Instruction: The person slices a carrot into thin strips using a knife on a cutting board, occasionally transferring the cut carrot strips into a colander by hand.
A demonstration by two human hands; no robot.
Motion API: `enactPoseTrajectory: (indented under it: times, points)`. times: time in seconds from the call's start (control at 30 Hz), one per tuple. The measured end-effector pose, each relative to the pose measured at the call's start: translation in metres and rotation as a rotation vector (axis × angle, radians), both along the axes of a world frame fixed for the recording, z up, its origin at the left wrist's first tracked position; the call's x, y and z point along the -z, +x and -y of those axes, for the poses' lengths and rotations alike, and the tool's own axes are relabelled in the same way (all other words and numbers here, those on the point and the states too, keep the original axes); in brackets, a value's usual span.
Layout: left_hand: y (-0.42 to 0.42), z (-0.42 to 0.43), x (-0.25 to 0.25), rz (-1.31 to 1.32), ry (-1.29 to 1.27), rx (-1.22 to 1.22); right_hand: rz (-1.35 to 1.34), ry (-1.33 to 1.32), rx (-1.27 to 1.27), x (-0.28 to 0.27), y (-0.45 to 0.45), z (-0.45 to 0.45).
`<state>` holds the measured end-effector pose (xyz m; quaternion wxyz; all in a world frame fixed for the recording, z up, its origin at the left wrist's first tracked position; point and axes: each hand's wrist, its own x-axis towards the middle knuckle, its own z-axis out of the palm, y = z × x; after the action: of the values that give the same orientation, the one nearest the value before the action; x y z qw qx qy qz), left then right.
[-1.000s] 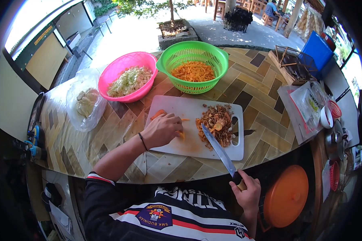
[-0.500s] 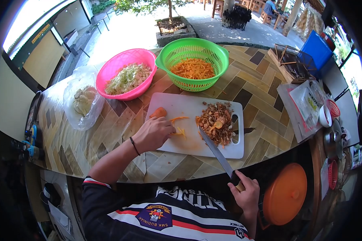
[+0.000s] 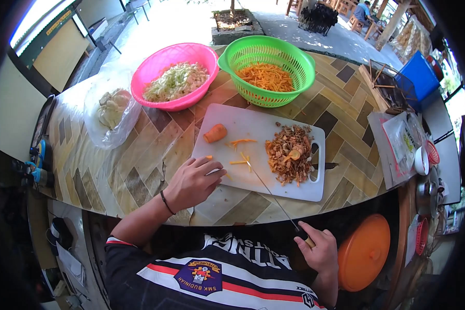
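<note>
My left hand (image 3: 195,178) is at the left edge of the white cutting board (image 3: 253,121), palm down, with loosely bent fingers and a gap beside the thumb. Small orange carrot strips (image 3: 238,162) lie just beyond its fingertips. Above them is a stub of peeled carrot (image 3: 215,133), resting untouched on the board. My right hand (image 3: 318,247) grips the handle of a long kitchen knife (image 3: 274,199) near the table's front edge. The blade slants up and left across the board, its tip by the strips. A heap of brownish chopped pieces (image 3: 290,155) covers the board's right side.
Behind the board stand a pink basket (image 3: 174,103) of shredded pale vegetable and a green colander (image 3: 266,98) of carrot shreds. A clear plastic bag (image 3: 108,116) lies left. An orange lid (image 3: 364,253) sits below the table at right; plastic packets (image 3: 395,137) lie on the right side.
My left hand has drawn back from the carrot stub and strips toward the board's edge. The knife tip has moved left, away from the chopped heap to the strips. The view has shifted.
</note>
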<state>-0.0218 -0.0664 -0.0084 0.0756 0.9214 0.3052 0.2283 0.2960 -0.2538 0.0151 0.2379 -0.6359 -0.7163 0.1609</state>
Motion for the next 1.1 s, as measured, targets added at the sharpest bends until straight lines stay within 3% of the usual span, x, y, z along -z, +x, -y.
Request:
enactPoseTrajectory:
  times: [0.5, 1.1]
  points:
    - [0.001, 0.034, 0.011, -0.052, -0.123, -0.186, 0.084, -0.267, -0.178, -0.031, -0.008, -0.04]
    - [-0.004, 0.031, 0.02, -0.018, -0.137, -0.154, 0.254, -0.266, -0.264, -0.05, -0.009, -0.06]
